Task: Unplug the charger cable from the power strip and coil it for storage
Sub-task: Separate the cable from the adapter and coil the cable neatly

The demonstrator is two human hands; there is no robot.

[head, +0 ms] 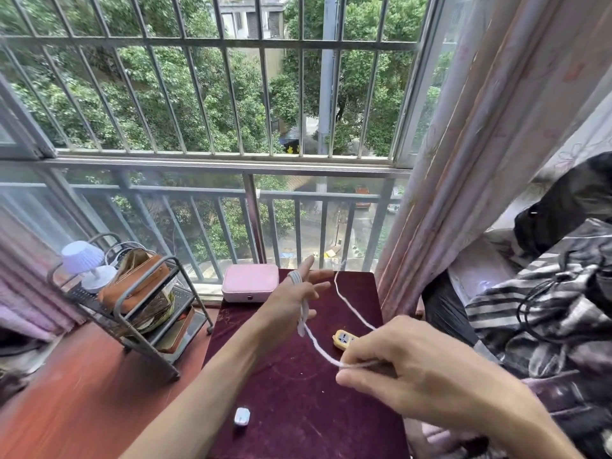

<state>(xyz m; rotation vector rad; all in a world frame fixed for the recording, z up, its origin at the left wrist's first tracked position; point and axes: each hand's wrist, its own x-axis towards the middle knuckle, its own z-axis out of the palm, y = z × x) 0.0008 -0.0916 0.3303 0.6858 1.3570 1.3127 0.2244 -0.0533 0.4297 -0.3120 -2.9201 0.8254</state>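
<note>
White thin charger cable (318,348) looks already free of the small yellow plastic power strip (344,339), which lies on the maroon velvet tabletop (291,409) just left of the right hand (424,382). Coiling is in hand: a few turns ring the straight, spread fingers of the left hand (291,303), farther off, while the right hand pinches the slack. Next, I judge, comes another loop round those fingers, kept taut. No writing is legible.

Bare forearms (212,385); left grip (291,303), right grip (414,369) bare.
</note>
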